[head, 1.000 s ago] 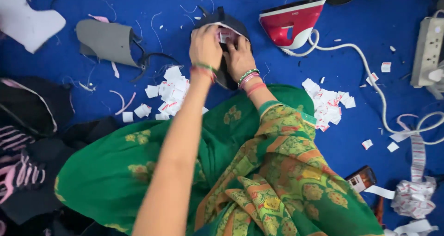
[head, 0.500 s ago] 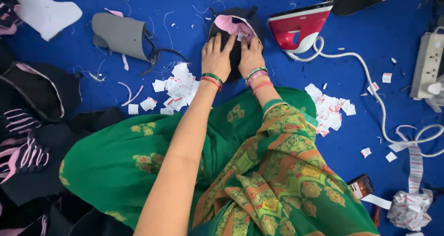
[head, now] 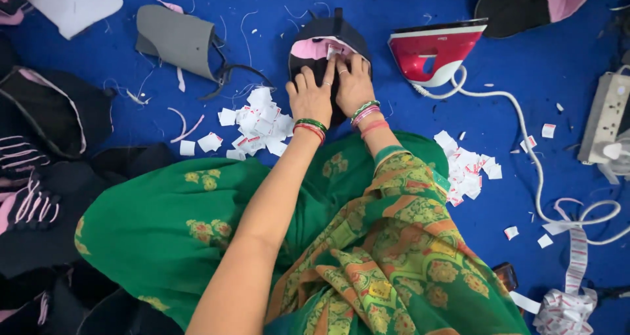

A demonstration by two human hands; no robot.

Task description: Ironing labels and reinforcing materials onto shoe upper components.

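A black fabric piece with a pink lining [head: 328,36] lies on the blue floor cloth in front of me. Both hands rest on it side by side. My left hand [head: 310,100] lies flat, its index finger stretched to a small white label [head: 333,51] on the pink lining. My right hand [head: 354,82] presses down beside it, fingers at the same label. Bangles circle both wrists. My green patterned garment [head: 197,223] fills the lower part of the view.
A red and white iron [head: 436,51] stands right of the piece, its white cord [head: 531,158] running to a power strip [head: 604,118]. Piles of white labels [head: 259,122] [head: 469,167] lie left and right. A grey piece [head: 177,40], black garments [head: 39,177] and label tape [head: 567,295] surround me.
Both hands have settled flat on the black and pink piece, fingers pressing the label down. The view has shifted, so the piece and iron sit lower in the frame.
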